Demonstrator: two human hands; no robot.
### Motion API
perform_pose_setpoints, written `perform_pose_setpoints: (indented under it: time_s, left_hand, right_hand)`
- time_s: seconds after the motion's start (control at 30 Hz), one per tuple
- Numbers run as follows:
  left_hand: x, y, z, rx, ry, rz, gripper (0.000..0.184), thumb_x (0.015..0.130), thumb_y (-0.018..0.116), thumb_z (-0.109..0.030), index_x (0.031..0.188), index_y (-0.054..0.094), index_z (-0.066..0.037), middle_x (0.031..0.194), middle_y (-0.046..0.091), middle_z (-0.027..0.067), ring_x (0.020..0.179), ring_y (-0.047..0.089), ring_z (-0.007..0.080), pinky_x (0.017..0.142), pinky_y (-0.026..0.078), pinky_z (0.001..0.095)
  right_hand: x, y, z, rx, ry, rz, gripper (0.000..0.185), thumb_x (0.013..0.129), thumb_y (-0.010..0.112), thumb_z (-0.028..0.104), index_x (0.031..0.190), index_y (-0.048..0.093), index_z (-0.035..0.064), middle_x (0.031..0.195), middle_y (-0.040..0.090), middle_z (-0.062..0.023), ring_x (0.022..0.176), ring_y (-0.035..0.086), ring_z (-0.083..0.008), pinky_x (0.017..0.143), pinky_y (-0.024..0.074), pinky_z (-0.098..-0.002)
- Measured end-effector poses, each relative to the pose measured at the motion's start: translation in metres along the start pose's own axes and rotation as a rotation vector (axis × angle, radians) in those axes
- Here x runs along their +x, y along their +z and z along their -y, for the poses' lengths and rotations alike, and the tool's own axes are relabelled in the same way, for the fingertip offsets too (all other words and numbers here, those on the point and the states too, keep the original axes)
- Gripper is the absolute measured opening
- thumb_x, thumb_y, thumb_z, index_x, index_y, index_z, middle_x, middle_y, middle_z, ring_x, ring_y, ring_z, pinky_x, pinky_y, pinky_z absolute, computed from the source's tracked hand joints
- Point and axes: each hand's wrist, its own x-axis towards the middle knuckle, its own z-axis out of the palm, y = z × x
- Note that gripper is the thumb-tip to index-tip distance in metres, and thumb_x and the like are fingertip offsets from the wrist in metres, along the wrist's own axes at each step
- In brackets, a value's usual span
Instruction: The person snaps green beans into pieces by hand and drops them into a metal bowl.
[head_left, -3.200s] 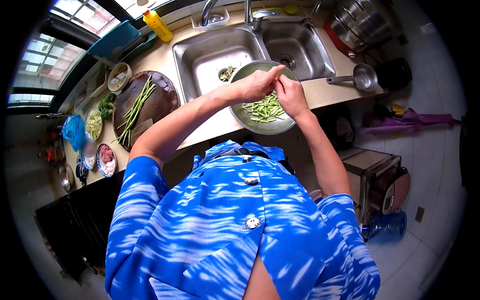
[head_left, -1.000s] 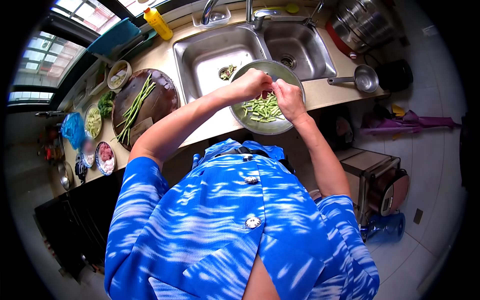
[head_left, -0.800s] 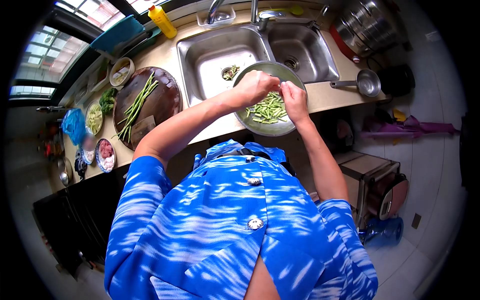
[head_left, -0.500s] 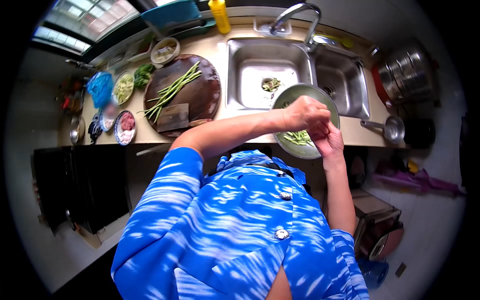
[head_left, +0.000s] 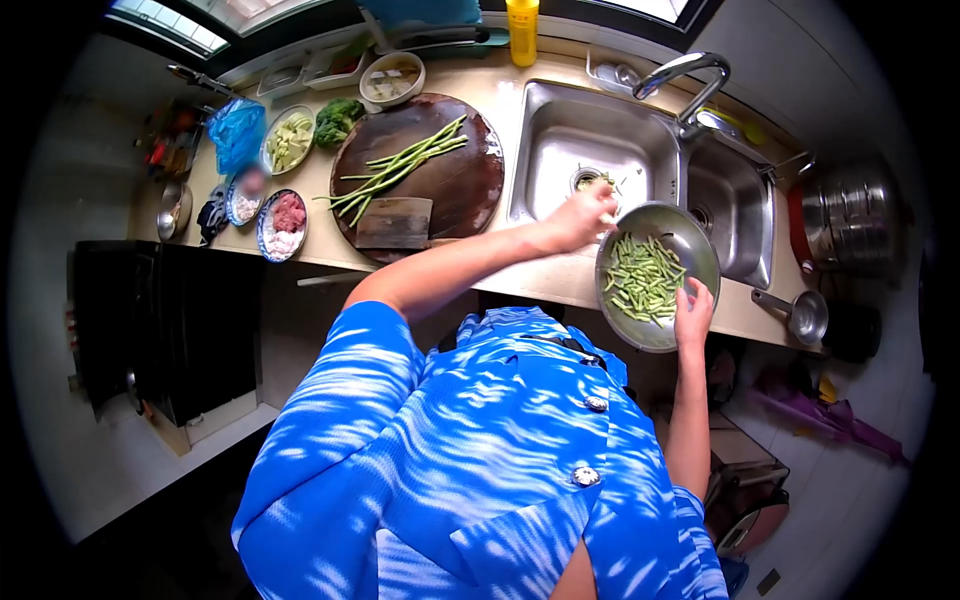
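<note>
A metal bowl point(head_left: 704, 238) of short-cut green bean pieces point(head_left: 645, 280) overhangs the counter's front edge, in front of the double sink. My right hand point(head_left: 693, 315) is at the bowl's near right side, its fingers apart over the beans. My left hand point(head_left: 580, 218) is just left of the bowl, toward the sink; its fingertips are smeared by motion, so what they hold, if anything, is unclear. Long green beans point(head_left: 405, 165) lie across the round dark chopping board point(head_left: 470, 185) to the left. A cleaver point(head_left: 395, 222) rests on the board's near edge.
The left sink basin point(head_left: 550, 135) has green scraps at its drain, under a curved faucet point(head_left: 700, 62). Left of the board are broccoli point(head_left: 338, 122), a bowl of meat point(head_left: 283, 225), sliced vegetables point(head_left: 290, 140) and a blue bag point(head_left: 236, 135). A small saucepan point(head_left: 806, 318) sits at right.
My hands were together above the bowl and have parted. The left moved left toward the sink, the right down to the bowl's side, uncovering the beans. The camera view has shifted.
</note>
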Motion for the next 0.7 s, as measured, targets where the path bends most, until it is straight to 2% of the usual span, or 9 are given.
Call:
perform_pose_setpoints:
  time_s: [0.03, 0.07, 0.13, 0.17, 0.3, 0.33, 0.4, 0.6, 0.7]
  left_hand:
    - [-0.007, -0.025, 0.013, 0.093, -0.106, 0.003, 0.018, 0.073, 0.067, -0.001, 0.087, 0.055, -0.003, 0.093, 0.051, 0.0141, 0.083, 0.057, 0.0321, 0.071, 0.049, 0.0376]
    - [-0.015, -0.046, 0.034, 0.205, -0.099, -0.099, 0.014, 0.075, 0.066, -0.003, 0.084, 0.056, -0.004, 0.090, 0.053, 0.0141, 0.079, 0.058, 0.0322, 0.069, 0.049, 0.0385]
    - [-0.034, -0.095, 0.060, 0.402, -0.310, -0.101, 0.011, 0.078, 0.064, -0.010, 0.084, 0.057, -0.004, 0.088, 0.054, 0.0155, 0.080, 0.056, 0.0334, 0.071, 0.048, 0.0411]
    - [-0.046, -0.118, 0.077, 0.546, -0.285, -0.144, 0.012, 0.077, 0.065, -0.012, 0.084, 0.058, -0.004, 0.086, 0.055, 0.0150, 0.081, 0.056, 0.0336, 0.072, 0.047, 0.0410]
    - [-0.099, -0.184, 0.122, 0.890, -0.527, -0.174, 0.028, 0.068, 0.074, -0.021, 0.086, 0.058, -0.006, 0.088, 0.056, 0.0140, 0.083, 0.057, 0.0324, 0.072, 0.049, 0.0427]
    - [-0.110, -0.194, 0.125, 0.932, -0.607, -0.143, 0.033, 0.066, 0.076, -0.023, 0.087, 0.058, -0.006, 0.089, 0.057, 0.0143, 0.084, 0.057, 0.0323, 0.073, 0.049, 0.0425]
    - [-0.128, -0.204, 0.129, 0.909, -0.689, -0.106, 0.031, 0.063, 0.077, -0.021, 0.082, 0.059, -0.004, 0.087, 0.056, 0.0126, 0.084, 0.057, 0.0309, 0.072, 0.048, 0.0418]
    - [-0.146, -0.199, 0.137, 0.832, -0.449, -0.271, 0.018, 0.062, 0.075, -0.009, 0.068, 0.059, -0.002, 0.088, 0.050, 0.0090, 0.088, 0.051, 0.0272, 0.074, 0.046, 0.0387]
    - [-0.147, -0.198, 0.139, 0.902, -0.420, -0.253, 0.014, 0.065, 0.070, -0.006, 0.071, 0.058, -0.003, 0.091, 0.048, 0.0097, 0.089, 0.049, 0.0278, 0.075, 0.043, 0.0374]
  right_hand:
    - [0.000, 0.000, 0.002, 0.019, 0.022, -0.001, 0.031, 0.083, 0.061, 0.015, 0.110, 0.056, 0.0020, 0.109, 0.055, -0.0157, 0.094, 0.058, -0.0282, 0.082, 0.0474, -0.0365]
    - [0.000, 0.001, 0.006, 0.038, 0.044, -0.003, 0.028, 0.084, 0.060, 0.014, 0.109, 0.056, 0.0021, 0.108, 0.055, -0.0147, 0.089, 0.060, -0.0257, 0.077, 0.0496, -0.0350]
    - [0.000, 0.006, 0.012, 0.061, 0.026, -0.016, 0.026, 0.084, 0.060, 0.014, 0.107, 0.057, 0.0023, 0.106, 0.055, -0.0138, 0.086, 0.061, -0.0238, 0.073, 0.0501, -0.0334]
    - [0.000, 0.008, 0.017, 0.080, 0.012, -0.034, 0.023, 0.085, 0.059, 0.013, 0.106, 0.058, 0.0026, 0.105, 0.055, -0.0130, 0.082, 0.062, -0.0219, 0.069, 0.0506, -0.0318]
    - [0.003, 0.016, 0.046, 0.139, 0.013, 0.024, 0.019, 0.086, 0.059, 0.013, 0.102, 0.060, 0.0032, 0.103, 0.058, -0.0100, 0.085, 0.062, -0.0201, 0.073, 0.0503, -0.0304]
    - [0.004, 0.018, 0.053, 0.135, 0.013, 0.026, 0.019, 0.086, 0.059, 0.013, 0.102, 0.060, 0.0032, 0.103, 0.058, -0.0100, 0.085, 0.062, -0.0201, 0.073, 0.0503, -0.0304]
    - [0.008, 0.021, 0.069, 0.146, -0.014, 0.083, 0.018, 0.086, 0.058, 0.012, 0.100, 0.061, 0.0022, 0.100, 0.059, -0.0100, 0.082, 0.062, -0.0189, 0.072, 0.0498, -0.0293]
    - [0.018, 0.037, 0.106, 0.174, -0.073, 0.107, 0.013, 0.086, 0.057, 0.008, 0.096, 0.061, 0.0005, 0.099, 0.058, -0.0116, 0.082, 0.062, -0.0202, 0.070, 0.0507, -0.0288]
    - [0.021, 0.043, 0.117, 0.190, -0.118, 0.112, 0.012, 0.085, 0.057, 0.007, 0.094, 0.062, -0.0005, 0.102, 0.058, -0.0123, 0.085, 0.061, -0.0213, 0.075, 0.0511, -0.0293]
